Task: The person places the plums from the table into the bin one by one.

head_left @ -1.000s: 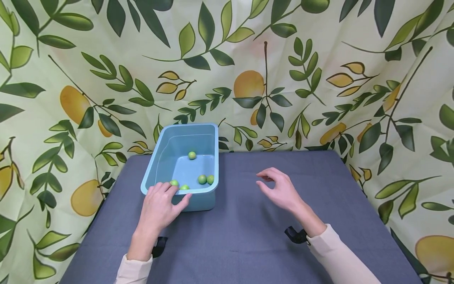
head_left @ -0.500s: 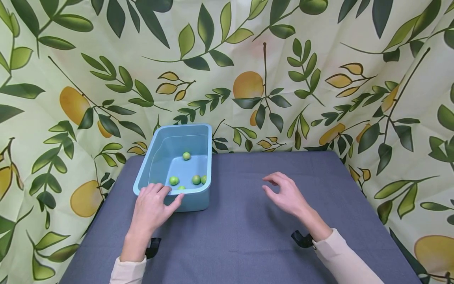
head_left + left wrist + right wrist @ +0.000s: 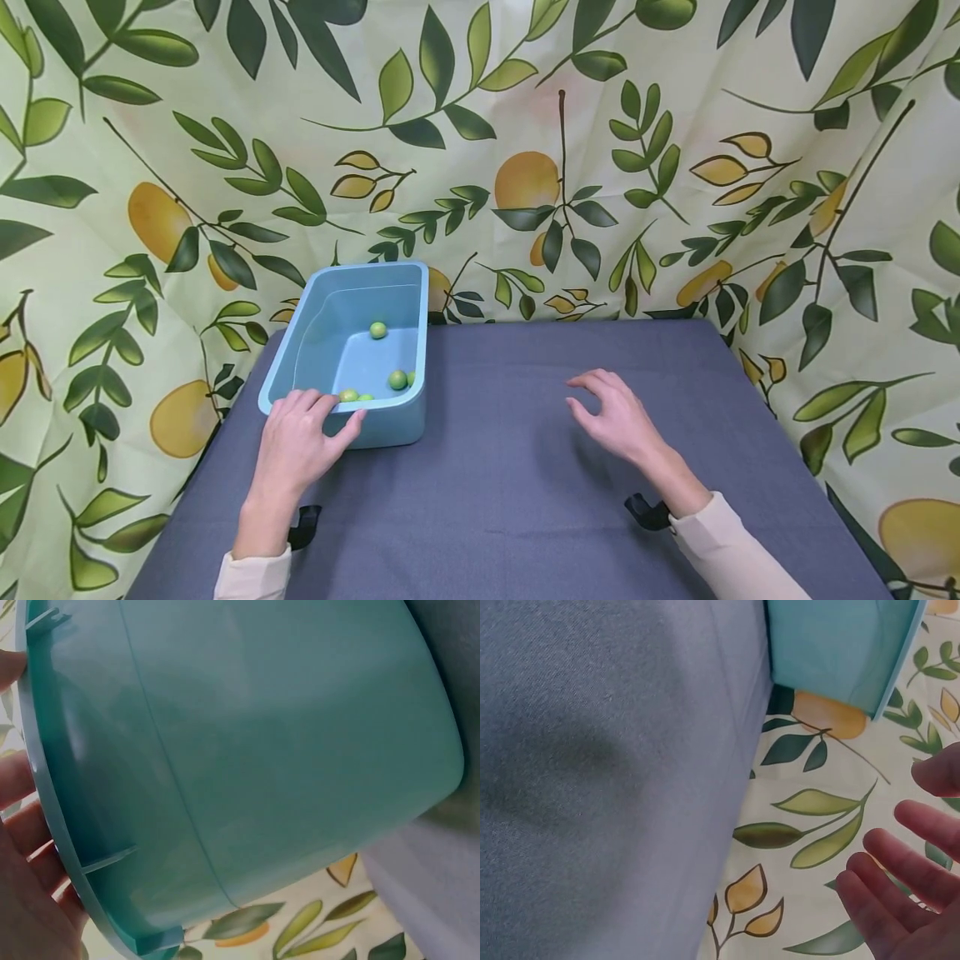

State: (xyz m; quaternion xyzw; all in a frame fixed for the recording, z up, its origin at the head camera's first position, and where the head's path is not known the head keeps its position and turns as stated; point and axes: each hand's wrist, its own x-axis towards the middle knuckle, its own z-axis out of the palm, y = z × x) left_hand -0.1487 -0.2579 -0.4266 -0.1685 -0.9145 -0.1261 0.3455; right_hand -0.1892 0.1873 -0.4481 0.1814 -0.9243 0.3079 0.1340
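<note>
A light-blue plastic tub [image 3: 405, 421] stands at the table's left side, with several small round green limes [image 3: 378, 331] on its floor. Some of the limes by the near wall are partly hidden. My left hand [image 3: 295, 446] grips the near rim at its left part, fingers hooked over the edge and thumb along it. In the left wrist view the tub's outer wall [image 3: 285, 727] fills most of the picture, and the fingers lie at the rim. To the right of the tub, my right hand [image 3: 622, 423] hovers over the table, fingers loosely bent around nothing.
A dark grey-blue cloth covers the table [image 3: 495, 500]. Behind and on both sides hangs a curtain [image 3: 450, 167] printed with leaves and fruit. The tub's far end is close to the back curtain. Dark straps [image 3: 303, 527] sit at both wrists.
The tub has slid left along the table together with my left hand. The limes near the front have rolled about inside. My right hand has drifted slightly to the right.
</note>
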